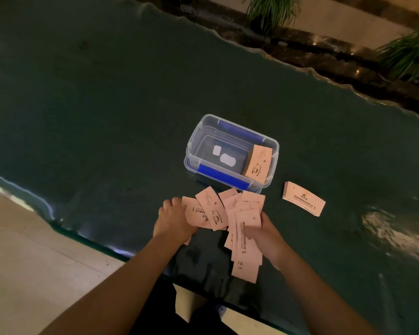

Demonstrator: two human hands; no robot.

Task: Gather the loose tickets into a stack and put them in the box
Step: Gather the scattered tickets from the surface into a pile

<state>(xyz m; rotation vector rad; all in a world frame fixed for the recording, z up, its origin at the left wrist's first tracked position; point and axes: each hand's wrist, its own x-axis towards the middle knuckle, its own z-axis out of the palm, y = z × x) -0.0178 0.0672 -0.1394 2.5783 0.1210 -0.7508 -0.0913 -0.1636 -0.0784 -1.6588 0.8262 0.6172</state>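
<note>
Several loose pink tickets [230, 213] lie fanned out on the dark table just in front of a clear plastic box [194, 141] with blue clips. My left hand [173, 220] presses on the left side of the pile, fingers curled over the tickets there. On the right side, my right hand [264, 232] grips a bunch of overlapping tickets. Inside the box, a ticket stack [258, 164] leans against the right wall. Another neat stack [304, 198] rests on the table to the right of the box.
The dark green glass-topped table [107, 117] has a wavy far edge with plants [273, 10] and a stone ledge beyond. Its near edge runs diagonally at the left, with pale floor [34, 262] below. Two white labels show through the box's bottom.
</note>
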